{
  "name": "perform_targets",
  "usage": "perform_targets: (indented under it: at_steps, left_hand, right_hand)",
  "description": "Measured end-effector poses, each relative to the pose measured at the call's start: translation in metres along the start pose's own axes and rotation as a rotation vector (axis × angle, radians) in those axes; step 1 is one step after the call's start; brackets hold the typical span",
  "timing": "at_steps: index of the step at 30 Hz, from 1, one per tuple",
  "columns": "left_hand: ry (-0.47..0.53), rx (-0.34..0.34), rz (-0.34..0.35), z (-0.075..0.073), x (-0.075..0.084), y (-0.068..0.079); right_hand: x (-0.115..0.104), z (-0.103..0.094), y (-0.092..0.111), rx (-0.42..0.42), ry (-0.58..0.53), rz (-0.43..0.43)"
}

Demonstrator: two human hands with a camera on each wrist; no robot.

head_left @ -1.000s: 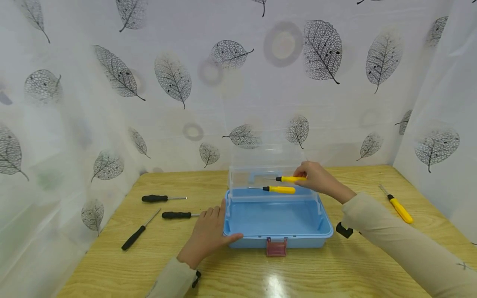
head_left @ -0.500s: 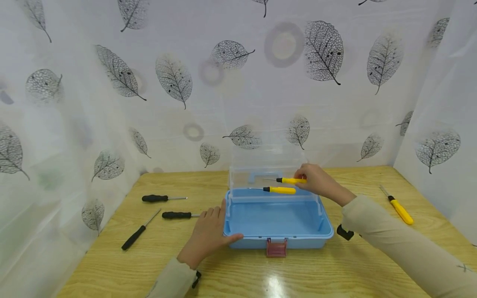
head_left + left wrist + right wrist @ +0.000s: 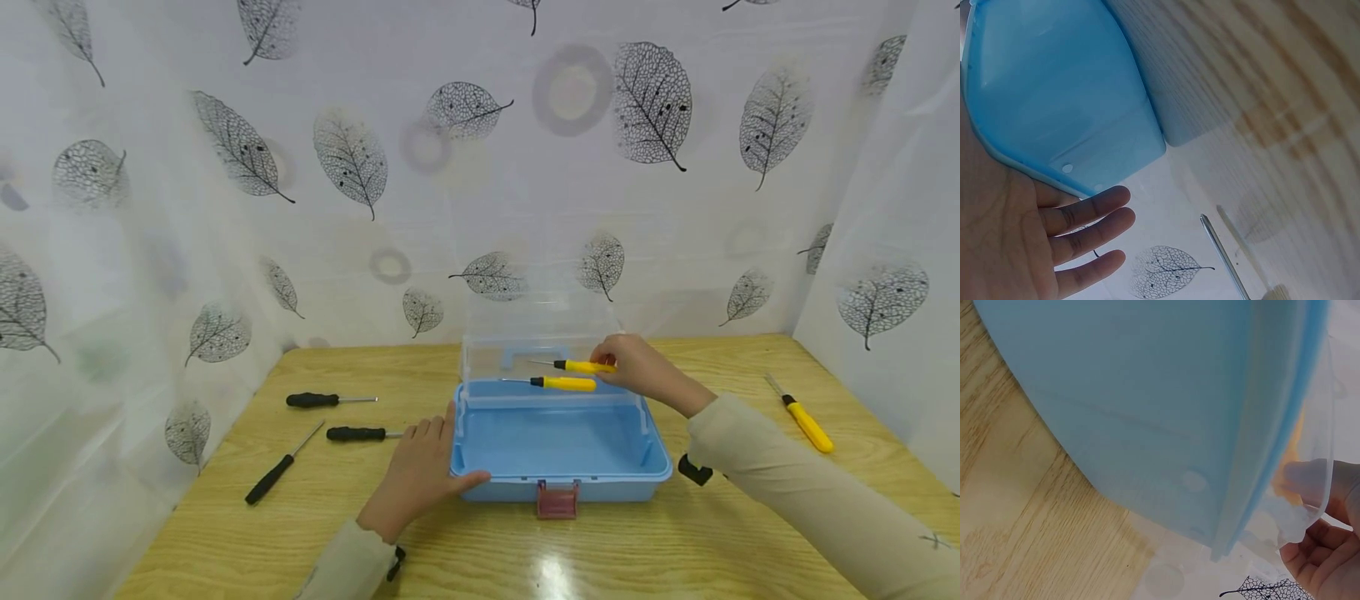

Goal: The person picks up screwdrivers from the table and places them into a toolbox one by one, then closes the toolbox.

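A light blue toolbox [image 3: 495,490] stands on the table, its clear lid raised at the back. My left hand [image 3: 420,475] lies along its left side, thumb over the front corner; in the left wrist view the fingers [image 3: 1094,234] are loosely extended beside the wall. My right hand [image 3: 641,371] pinches the yellow handle of a screwdriver [image 3: 581,367] over the clear tray [image 3: 480,401] at the box's rear. Just in front of it, another yellow screwdriver [image 3: 566,384] lies on that tray. In the right wrist view, the box and tray partly cover the held handle [image 3: 1291,465].
Several black-handled screwdrivers lie left of the box, including one at the back [image 3: 313,400], one near my left fingers [image 3: 356,434] and one angled forward [image 3: 270,479]. A yellow screwdriver [image 3: 808,425] lies far right. A leaf-print curtain [image 3: 517,183] hangs behind the table.
My right hand has lowered slightly with the yellow screwdriver, bringing it nearer the one on the tray. The left hand has stayed in place.
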State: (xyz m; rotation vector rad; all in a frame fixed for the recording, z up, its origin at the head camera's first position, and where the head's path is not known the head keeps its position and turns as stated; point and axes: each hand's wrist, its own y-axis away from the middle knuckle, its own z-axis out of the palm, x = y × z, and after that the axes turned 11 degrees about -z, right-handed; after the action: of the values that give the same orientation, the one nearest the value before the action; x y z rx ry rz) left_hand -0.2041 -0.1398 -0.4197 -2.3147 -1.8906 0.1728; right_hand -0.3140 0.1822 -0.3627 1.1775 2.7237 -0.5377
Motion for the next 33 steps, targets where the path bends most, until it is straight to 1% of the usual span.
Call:
perform_targets:
  at_steps: [13,25,33]
  left_hand:
    - [0.004,-0.004,-0.003,0.0009,0.0003,0.0004]
    - [-0.010,0.001,-0.011,0.0013,0.0011,-0.0011]
    - [-0.001,0.006,-0.007,0.0013,0.0009,-0.0005]
  right_hand:
    - [0.0012,0.0015,0.0000,-0.009,0.016,-0.040]
    - [0.0007,0.0011,0.0003,-0.021,0.010,-0.031]
    - [0.0001,0.0018,-0.0003,-0.048,0.015,-0.021]
